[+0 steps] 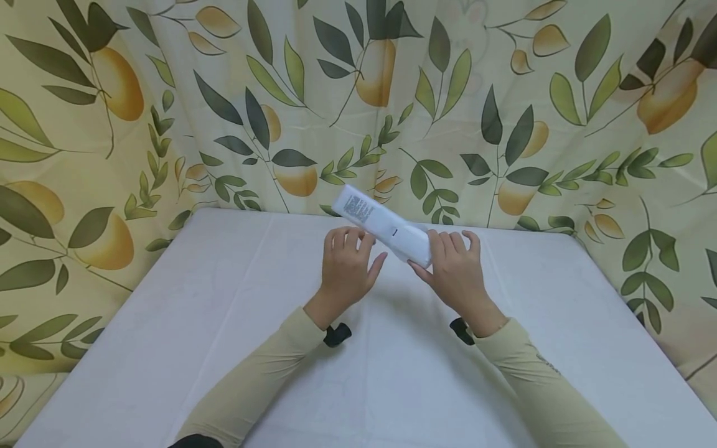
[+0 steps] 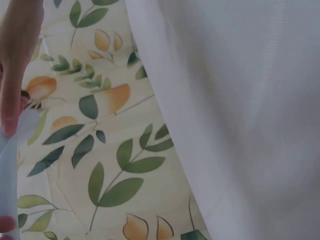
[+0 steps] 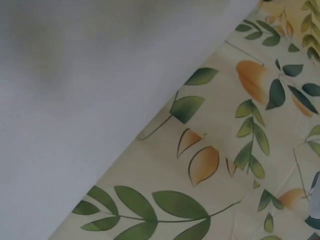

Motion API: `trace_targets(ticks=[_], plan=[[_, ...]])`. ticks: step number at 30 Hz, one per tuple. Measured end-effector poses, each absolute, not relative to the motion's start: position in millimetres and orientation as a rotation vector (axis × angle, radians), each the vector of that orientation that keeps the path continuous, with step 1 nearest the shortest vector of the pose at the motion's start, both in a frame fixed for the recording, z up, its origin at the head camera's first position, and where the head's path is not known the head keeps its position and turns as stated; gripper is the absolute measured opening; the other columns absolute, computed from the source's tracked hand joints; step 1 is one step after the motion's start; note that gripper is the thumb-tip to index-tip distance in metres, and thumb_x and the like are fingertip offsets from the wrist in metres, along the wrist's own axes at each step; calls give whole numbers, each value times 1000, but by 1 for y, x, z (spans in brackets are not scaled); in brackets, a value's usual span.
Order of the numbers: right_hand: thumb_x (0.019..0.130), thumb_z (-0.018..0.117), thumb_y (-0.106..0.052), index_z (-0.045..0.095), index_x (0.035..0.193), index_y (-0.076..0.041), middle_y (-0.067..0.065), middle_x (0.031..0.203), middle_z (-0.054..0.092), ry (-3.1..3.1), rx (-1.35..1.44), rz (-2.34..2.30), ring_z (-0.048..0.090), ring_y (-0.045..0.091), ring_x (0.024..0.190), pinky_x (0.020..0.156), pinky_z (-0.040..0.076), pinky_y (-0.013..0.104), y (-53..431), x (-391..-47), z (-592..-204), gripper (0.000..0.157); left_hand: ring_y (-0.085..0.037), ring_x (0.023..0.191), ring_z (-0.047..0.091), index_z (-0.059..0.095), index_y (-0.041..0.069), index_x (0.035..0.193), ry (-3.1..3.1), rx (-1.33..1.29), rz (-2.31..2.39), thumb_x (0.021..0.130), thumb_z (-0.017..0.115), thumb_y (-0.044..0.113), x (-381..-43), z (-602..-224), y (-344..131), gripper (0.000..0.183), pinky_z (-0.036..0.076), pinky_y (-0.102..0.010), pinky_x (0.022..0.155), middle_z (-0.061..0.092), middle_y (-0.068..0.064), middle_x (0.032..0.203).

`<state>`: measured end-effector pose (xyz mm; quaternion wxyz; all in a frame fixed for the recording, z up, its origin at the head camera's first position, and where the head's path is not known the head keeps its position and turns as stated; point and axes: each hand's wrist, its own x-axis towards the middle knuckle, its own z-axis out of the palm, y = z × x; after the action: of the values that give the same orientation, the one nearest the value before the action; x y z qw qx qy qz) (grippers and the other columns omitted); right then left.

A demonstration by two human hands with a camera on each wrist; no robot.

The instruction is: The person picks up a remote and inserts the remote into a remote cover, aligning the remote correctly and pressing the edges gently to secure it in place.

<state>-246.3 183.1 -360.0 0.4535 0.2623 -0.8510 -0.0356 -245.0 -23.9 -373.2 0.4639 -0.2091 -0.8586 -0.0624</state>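
Observation:
A long white packet (image 1: 385, 225) is held aslant above the table, one end raised to the upper left. It carries a block of small dark print and a short dark mark. My right hand (image 1: 460, 274) grips its lower right end, thumb below. Close by its left side is my left hand (image 1: 347, 264), fingers bent towards the packet's underside and thumb standing apart from it. In the left wrist view, the right hand (image 2: 19, 55) has its thumb against a pale, thin flap of the packet (image 2: 7, 175); left fingertips (image 2: 7, 224) show at the lower edge.
A table with a white cloth (image 1: 269, 348) lies beneath the hands. Behind it hangs a curtain (image 1: 347, 143) printed with leaves and fruit. Black straps with small devices (image 1: 338, 335) sit at both wrists.

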Motion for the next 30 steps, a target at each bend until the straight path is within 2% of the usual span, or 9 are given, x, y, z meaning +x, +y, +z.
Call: trace_targets(ticks=[5,13,17,22,25,30], plan=[[65,85,-36,51,109,7,23,87,63,-2111,632,-26,60,37,80,82,45,56,172,-241,-357,70,-21,89,58,68,12,91,-2132,-532,-179,82,67,44,-241,-371,-16,33,45,-39,86,68,-3,89],[68,82,-36,48,115,7,23,88,62,-2111,712,8,58,36,80,82,44,55,167,-235,-350,72,-21,85,59,70,8,83,-1992,-485,-315,80,71,25,-241,-368,-16,17,46,-37,83,69,-4,84],[71,77,-36,49,113,8,23,88,63,-2102,695,32,58,36,79,82,43,56,165,-232,-350,67,-20,82,58,71,8,81,-1950,-516,-363,80,71,18,-241,-366,-15,10,46,-37,83,68,-3,81],[78,67,-37,49,111,9,23,86,61,-2086,664,143,57,36,78,82,40,54,161,-230,-353,60,-19,81,58,73,8,81,-1910,-590,-383,80,71,14,-239,-366,-15,6,45,-37,84,68,-2,80],[86,57,-42,50,112,10,24,87,60,-2083,654,233,57,37,80,80,39,54,158,-228,-355,59,-18,82,58,74,9,81,-1889,-632,-367,80,71,14,-238,-365,-16,6,45,-37,85,70,-1,80],[94,38,-53,50,112,11,26,89,60,-2079,620,314,57,39,81,79,37,55,153,-225,-358,67,-17,83,59,75,10,84,-1868,-706,-338,80,72,16,-237,-367,-18,8,44,-36,85,71,0,82]])
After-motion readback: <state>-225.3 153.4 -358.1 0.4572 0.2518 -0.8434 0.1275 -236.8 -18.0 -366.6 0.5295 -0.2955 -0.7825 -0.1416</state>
